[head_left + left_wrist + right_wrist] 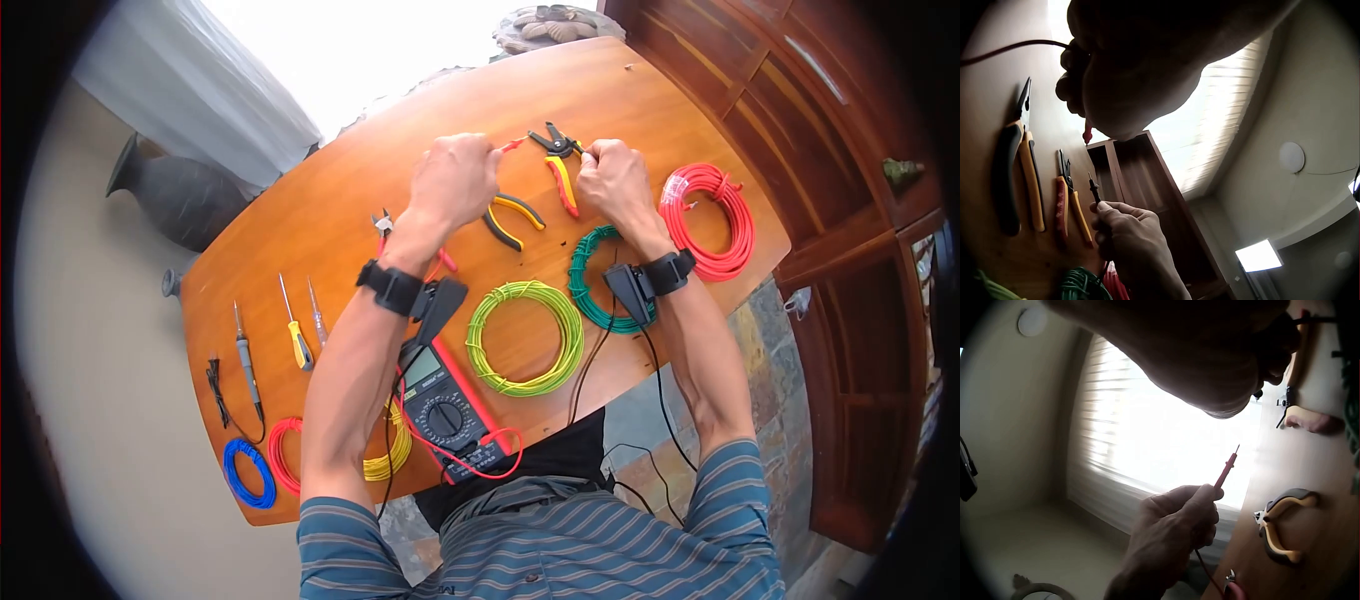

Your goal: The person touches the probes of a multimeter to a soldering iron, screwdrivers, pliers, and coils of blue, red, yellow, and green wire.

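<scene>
My left hand [455, 180] grips a red test probe [1226, 472], its metal tip pointing away from the fingers. In my right hand [615, 180] is a black test probe [1094, 189], pinched between thumb and fingers. The two probe tips face each other, apart, over the far part of the table. Between the hands lie wire strippers [562, 185] with red and yellow handles. Pliers [518, 218] with yellow and black handles rest nearer my left hand. Close to my body is a red and dark grey multimeter [440, 390], with a red lead [521, 455] looping beside it.
Yellow-green [525, 390], green [580, 285] and red wire coils [738, 235] lie about the wooden table [330, 220]. Red-handled cutters [383, 225] are partly behind my left wrist. To the left are screwdrivers [300, 345], a soldering iron [245, 360] and a blue coil [240, 490].
</scene>
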`<control>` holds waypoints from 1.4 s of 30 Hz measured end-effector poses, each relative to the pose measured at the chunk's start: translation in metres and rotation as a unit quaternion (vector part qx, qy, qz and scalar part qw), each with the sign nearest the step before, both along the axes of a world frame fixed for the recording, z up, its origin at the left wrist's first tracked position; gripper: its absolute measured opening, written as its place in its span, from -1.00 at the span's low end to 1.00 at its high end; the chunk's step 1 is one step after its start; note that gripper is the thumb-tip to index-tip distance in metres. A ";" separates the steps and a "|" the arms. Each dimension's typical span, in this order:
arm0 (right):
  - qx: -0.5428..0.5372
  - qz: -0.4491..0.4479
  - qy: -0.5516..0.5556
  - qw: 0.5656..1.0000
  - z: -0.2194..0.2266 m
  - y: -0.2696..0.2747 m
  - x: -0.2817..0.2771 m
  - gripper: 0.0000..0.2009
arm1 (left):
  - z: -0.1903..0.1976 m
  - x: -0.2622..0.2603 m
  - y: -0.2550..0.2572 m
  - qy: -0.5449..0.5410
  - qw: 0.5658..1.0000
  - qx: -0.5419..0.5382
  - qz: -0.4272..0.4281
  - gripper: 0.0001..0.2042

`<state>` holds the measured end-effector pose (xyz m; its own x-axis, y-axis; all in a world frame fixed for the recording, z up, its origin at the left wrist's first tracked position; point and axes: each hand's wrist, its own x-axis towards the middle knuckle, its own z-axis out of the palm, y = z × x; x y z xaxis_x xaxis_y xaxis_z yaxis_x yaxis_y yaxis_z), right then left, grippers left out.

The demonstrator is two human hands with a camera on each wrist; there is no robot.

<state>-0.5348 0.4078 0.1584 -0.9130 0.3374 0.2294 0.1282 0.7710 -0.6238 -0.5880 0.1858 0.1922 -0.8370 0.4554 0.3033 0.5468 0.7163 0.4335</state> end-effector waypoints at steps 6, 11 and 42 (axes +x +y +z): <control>0.046 0.024 -0.019 0.998 -0.013 0.003 -0.009 -0.76 | -0.023 -0.010 0.051 -0.031 0.998 -0.045 -0.001 -0.70; 0.050 0.003 -0.029 0.998 0.000 -0.002 0.001 -0.76 | -0.021 -0.005 0.059 -0.045 0.988 -0.147 0.031 -0.70; -0.074 -0.266 0.077 0.958 -0.006 0.137 0.135 -0.76 | 0.005 0.063 0.155 -0.042 0.970 0.019 -0.239 -0.80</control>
<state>-0.4002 0.5446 0.1519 -0.5627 0.7841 0.2619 0.3757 0.5248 -0.7638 -0.5250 0.3412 0.1971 -0.5561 0.7866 0.2683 0.7741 0.3727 0.5117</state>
